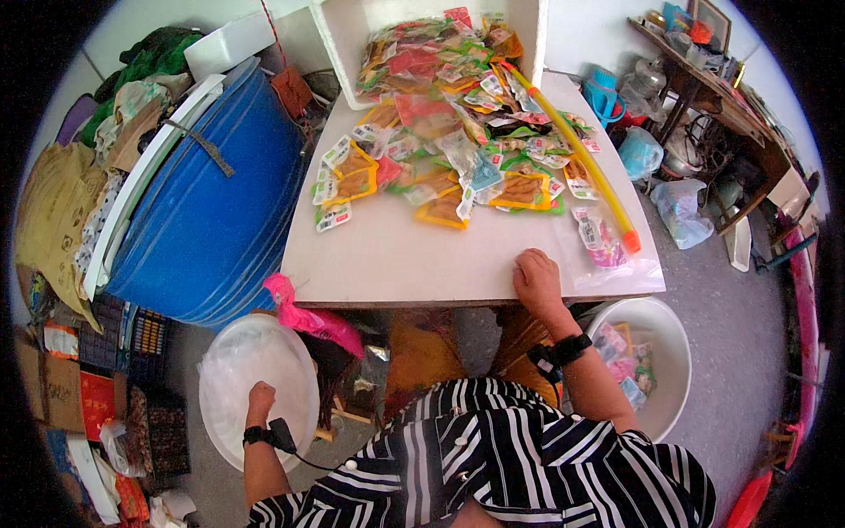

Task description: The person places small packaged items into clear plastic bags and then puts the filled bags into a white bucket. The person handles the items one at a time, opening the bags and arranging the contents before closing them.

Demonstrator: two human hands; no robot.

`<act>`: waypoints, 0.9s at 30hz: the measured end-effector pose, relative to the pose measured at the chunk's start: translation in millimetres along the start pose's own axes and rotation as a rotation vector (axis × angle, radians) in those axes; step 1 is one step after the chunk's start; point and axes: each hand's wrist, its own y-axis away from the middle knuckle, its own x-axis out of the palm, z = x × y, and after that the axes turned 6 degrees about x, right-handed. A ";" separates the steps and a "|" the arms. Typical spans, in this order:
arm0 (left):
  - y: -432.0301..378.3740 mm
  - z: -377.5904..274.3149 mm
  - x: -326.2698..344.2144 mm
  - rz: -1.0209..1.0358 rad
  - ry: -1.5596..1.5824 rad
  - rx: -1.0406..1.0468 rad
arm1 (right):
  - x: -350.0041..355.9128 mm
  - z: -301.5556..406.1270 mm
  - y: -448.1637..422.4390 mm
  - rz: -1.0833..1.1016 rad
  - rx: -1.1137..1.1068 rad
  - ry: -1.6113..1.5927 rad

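Observation:
My left hand (262,399) is over a white oval tub (305,429) that holds clear plastic bags (241,356). Its fingers are curled inward, and whether they hold a bag is hidden. My right hand (536,280) rests on the front edge of the white table (396,270), fingers folded, with nothing visible in it. To its right, a pink-and-white snack packet (599,237) lies on or in a clear plastic bag (581,280); I cannot tell which. Many small sealed food packets (521,190) spread across the table, spilling from a white foam box (340,59) on its side.
A yellow tube with orange ends (581,155) lies along the table's right side. A white bucket (680,369) with several packets stands at lower right. A large blue barrel (218,191) stands left of the table. A pink plastic bag (317,323) hangs at the front left corner.

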 end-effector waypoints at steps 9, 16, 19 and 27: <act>-12.0 -71.8 -56.0 0.178 0.633 -0.476 | -2.1 -0.5 0.4 -0.039 -0.026 -0.028; -36.0 -43.5 6.1 0.211 0.129 -0.080 | 0.1 -3.5 -0.7 -0.052 -0.029 -0.071; -36.3 -31.3 15.2 0.197 -0.125 0.108 | -7.5 2.1 -2.6 -0.016 -0.011 -0.072; 6.4 -39.8 -60.5 -0.097 1.109 -0.690 | 0.6 -4.4 -2.0 -0.084 -0.079 -0.064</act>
